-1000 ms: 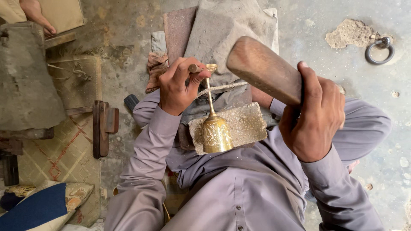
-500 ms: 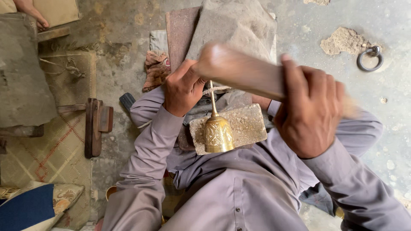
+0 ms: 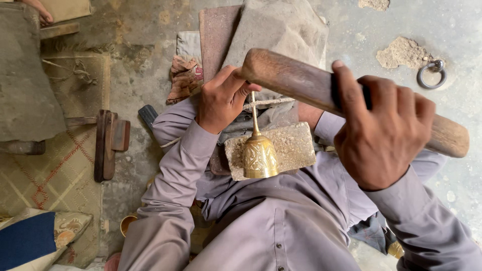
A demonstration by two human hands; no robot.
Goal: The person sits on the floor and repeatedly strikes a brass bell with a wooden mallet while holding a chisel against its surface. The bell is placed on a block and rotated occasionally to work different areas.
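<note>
A person sits on the ground, seen from above, wearing a grey long-sleeved shirt. The right hand [image 3: 381, 130] is clenched around a thick wooden mallet [image 3: 301, 85], a rounded brown club that slants up and to the left from the fist, its far end reaching just above the left hand. The left hand [image 3: 221, 98] is closed, fingers curled around the top of a thin metal stem; what exactly it pinches there is hidden by the mallet's end. The stem runs down from the left hand to a small brass bell [image 3: 259, 156] with engraved patterns. The bell lies on a pale, rough stone block [image 3: 293, 145] that rests on the person's lap, below the left hand and to the left of the right hand.

Beyond the hands, flat stone slabs [image 3: 281, 27] lie on the floor, with a crumpled rag [image 3: 183, 78] just left of them. A metal ring [image 3: 431, 74] lies on the concrete floor above the right hand. Left of the left arm sit a small wooden tool [image 3: 108, 143] and a woven mat [image 3: 50, 180].
</note>
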